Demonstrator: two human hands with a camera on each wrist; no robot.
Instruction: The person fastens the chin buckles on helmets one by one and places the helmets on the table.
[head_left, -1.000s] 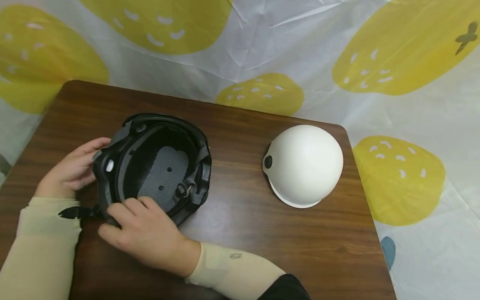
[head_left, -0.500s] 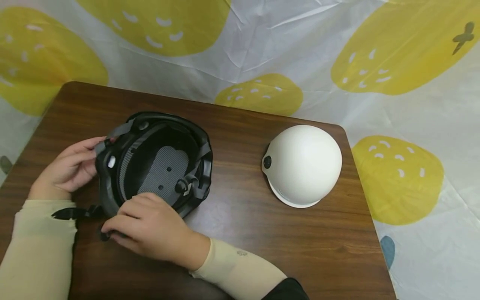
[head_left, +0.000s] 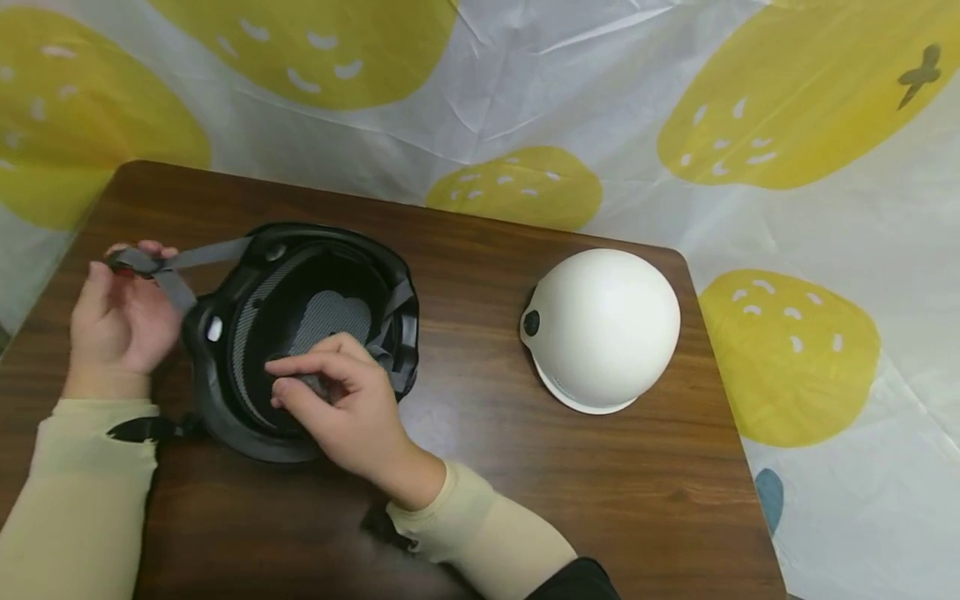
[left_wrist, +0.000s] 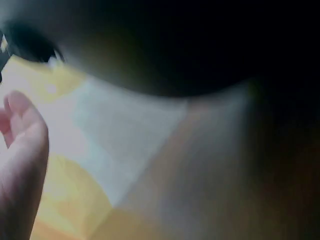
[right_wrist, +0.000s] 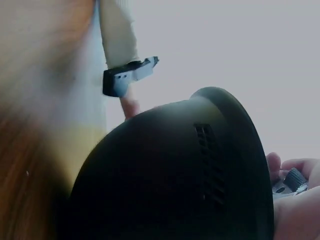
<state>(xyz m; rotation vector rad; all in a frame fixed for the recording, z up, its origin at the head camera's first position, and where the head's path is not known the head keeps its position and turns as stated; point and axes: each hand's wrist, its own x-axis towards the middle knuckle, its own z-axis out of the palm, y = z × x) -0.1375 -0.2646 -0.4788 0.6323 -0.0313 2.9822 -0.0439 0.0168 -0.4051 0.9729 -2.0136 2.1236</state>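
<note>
An upturned helmet with a black lining lies on the table's left side, its opening facing up. At its upper left my left hand holds a grey chin strap by the dark buckle at its end. That strap is drawn out past the rim. Over the helmet's opening my right hand pinches the other strap's dark buckle, mostly covered by the fingers. A ribbed part of this buckle shows in the right wrist view. The left wrist view is dark and blurred, with part of the left hand.
A white helmet rests dome up on the right of the brown wooden table. Behind the table hangs a white cloth with yellow fruit prints. A small black device sits at the left wrist.
My left hand has drawn its strap outward, up and left from the rim. My right hand has moved from the helmet's near rim up over its opening, now pinching the other buckle.
</note>
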